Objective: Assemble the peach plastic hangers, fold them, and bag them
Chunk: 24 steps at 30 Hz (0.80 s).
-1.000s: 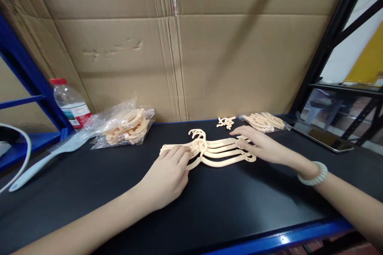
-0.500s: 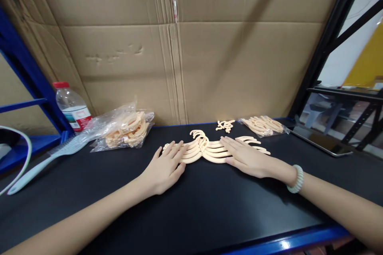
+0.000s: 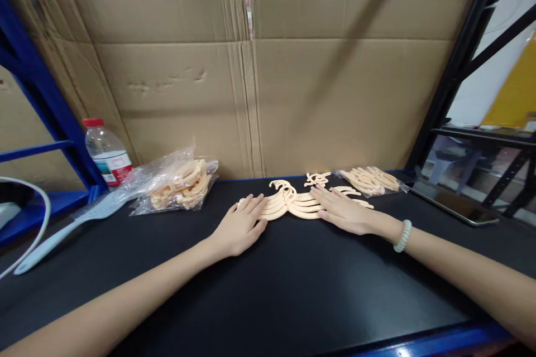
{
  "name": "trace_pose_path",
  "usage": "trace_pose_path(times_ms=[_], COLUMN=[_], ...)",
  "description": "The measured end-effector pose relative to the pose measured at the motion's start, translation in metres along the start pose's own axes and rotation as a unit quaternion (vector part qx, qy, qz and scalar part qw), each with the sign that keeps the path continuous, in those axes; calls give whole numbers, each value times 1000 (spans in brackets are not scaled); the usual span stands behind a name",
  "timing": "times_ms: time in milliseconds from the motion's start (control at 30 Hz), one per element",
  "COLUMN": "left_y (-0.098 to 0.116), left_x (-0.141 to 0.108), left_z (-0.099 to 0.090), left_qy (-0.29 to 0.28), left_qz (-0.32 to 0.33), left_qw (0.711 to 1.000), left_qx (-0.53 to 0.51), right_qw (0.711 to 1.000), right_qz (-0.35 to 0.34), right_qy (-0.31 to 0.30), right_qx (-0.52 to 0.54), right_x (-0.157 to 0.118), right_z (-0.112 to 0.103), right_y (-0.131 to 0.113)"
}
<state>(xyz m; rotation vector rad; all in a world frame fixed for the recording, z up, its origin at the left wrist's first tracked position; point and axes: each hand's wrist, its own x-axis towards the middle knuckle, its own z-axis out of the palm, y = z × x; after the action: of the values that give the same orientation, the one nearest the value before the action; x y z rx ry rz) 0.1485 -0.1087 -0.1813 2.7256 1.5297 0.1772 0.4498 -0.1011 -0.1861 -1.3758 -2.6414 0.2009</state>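
Observation:
Several cream-coloured hangers lie flat on the black table, fanned over one another, their curved hooks bunched at the middle and pointing to the back. My left hand rests palm down on their left arms, fingers stretched and slightly apart. On the right arms lies my right hand, also flat with its fingers extended; a pale coiled band circles that wrist. The hands cover parts of the hanger arms, and the tips show beyond the right hand. Small cream hook-like pieces sit in a loose pile just behind.
Clear bags of cream parts stand at the back left and back right. A pale blue hairbrush, a red-capped bottle and a white cable are left. A dark flat tablet-like device lies right. Cardboard walls the back.
Both hands and the hangers under them have shifted slightly toward the back of the table, nearer the loose small pieces. The camera view has also tilted a little.

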Motion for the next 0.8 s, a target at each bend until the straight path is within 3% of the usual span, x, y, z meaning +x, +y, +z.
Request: trace_pose_path(times_ms=[233,433,533,667,800], left_y=[0,-2,-1,4,14], left_x=[1,-2,-7,-17,-28], left_z=[-2,3,2,-3,-7], left_qy=[-8,56,112,174,144], left_qz=[-20,0,40,148,244], left_qw=[1000,998,993,973,956], left_qx=[-8,-7,-3,-36,-82], right_qw=[1000,994,987,974,958], right_qz=[18,-5,-15,-65,-136], right_qy=[2,89,143,213,254], right_qx=[-25,-62,-65,-29,14], right_x=[3,4,2,-2,-6], right_z=[1,10,12,10,6], right_y=[-4,1,4,2,-11])
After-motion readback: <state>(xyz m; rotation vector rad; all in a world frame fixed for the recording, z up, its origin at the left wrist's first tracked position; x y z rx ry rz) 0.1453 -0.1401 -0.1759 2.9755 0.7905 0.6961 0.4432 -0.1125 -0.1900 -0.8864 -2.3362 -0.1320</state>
